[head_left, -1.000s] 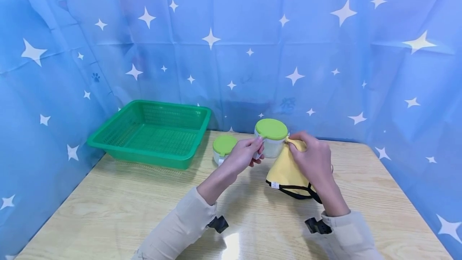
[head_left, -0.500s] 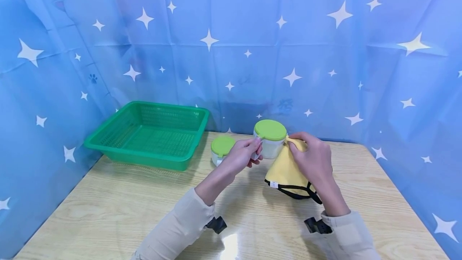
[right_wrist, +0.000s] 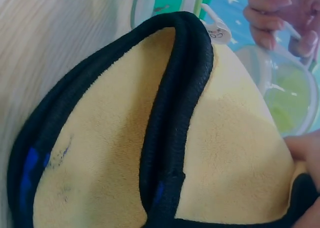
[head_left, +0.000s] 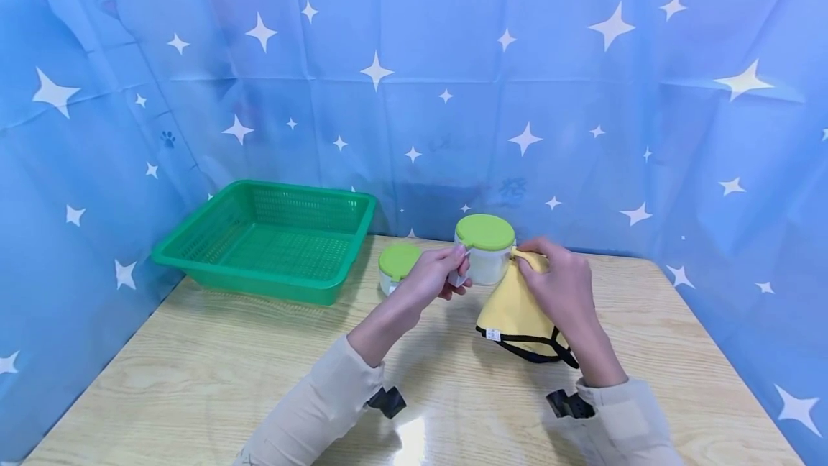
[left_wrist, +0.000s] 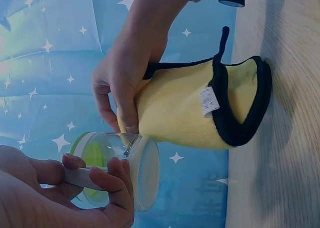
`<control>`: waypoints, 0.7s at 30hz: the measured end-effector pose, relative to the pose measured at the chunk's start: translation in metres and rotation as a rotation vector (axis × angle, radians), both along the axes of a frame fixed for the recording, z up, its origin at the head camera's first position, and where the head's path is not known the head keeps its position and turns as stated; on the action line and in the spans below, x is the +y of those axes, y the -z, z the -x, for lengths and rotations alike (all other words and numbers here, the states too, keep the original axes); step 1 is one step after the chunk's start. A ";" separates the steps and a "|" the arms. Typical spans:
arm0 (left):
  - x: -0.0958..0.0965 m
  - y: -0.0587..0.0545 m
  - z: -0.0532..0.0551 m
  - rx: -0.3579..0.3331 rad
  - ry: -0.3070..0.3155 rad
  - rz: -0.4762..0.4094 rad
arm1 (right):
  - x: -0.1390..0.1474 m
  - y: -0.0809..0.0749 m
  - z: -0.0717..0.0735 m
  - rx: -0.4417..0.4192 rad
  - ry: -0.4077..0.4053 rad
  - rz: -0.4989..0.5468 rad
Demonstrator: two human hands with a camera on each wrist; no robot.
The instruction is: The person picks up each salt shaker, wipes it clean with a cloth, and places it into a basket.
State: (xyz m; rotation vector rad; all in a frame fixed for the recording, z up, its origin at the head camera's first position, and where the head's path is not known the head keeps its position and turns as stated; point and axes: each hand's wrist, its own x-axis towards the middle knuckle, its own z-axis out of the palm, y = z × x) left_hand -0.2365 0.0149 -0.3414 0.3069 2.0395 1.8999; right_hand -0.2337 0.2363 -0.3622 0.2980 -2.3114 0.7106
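My left hand (head_left: 432, 277) grips the handle of a clear jar (head_left: 489, 265) with a green lid (head_left: 485, 231). In the left wrist view the jar (left_wrist: 146, 173) is tilted, its base apart from the tabletop. My right hand (head_left: 560, 285) pinches the gathered top of a yellow cloth (head_left: 515, 308) with black trim and a white tag, against the jar's side. The cloth hangs in a cone; in the right wrist view its plush face (right_wrist: 230, 138) shows dark smudges near the left edge. My right fingertips partly hide the spot where cloth meets jar.
A smaller jar (head_left: 399, 260) with a green lid stands on the table behind my left wrist, partly hidden by it. At the back left sits a green plastic basket (head_left: 259, 284). A blue star-patterned curtain (head_left: 414, 113) encloses the wooden table (head_left: 213, 380).
Both hands keep their hold on the jar and the cloth, with only tiny shifts of the fingers and cloth. The view itself moves slightly.
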 end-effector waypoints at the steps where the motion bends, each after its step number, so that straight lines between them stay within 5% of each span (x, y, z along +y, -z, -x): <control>1: 0.000 0.000 0.000 -0.003 -0.004 -0.002 | 0.000 0.001 0.001 -0.020 0.000 -0.002; 9: -0.002 0.001 0.002 -0.006 -0.003 0.003 | 0.002 -0.002 0.001 -0.111 -0.008 0.006; 17: -0.006 0.004 0.006 0.052 0.024 0.017 | 0.003 -0.006 -0.001 0.048 -0.009 0.008; 21: -0.006 0.004 0.006 0.056 0.033 0.015 | 0.003 -0.004 0.000 0.057 -0.012 0.005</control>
